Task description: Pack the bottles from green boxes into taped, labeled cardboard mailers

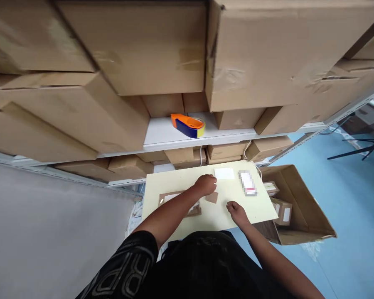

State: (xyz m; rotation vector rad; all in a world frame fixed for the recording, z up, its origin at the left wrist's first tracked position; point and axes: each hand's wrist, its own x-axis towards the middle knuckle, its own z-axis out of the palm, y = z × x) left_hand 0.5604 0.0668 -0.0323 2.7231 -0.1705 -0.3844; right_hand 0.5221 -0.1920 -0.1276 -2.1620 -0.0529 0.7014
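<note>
My left hand [206, 185] is over the pale table [180, 178] with its fingers curled closed. It lies between a stack of white labels or paper [224, 173] and a small brown cardboard piece [212, 197]; whether it pinches anything is hidden. Closer to the front edge, my right hand [237, 211] is closed too, thumb against fingers, and I cannot make out anything in it. Under my left forearm lies a flat brown-edged package [193, 211] with a white area on top, partly covered. A blurred-out white and red printed item [248, 183] rests at the right.
An orange and blue tape dispenser [188, 126] sits on the white shelf [162, 132] above the table. Cardboard boxes [162, 50] fill the shelves. Right of the table, a large open carton [308, 211] on the blue floor holds smaller boxes [282, 211].
</note>
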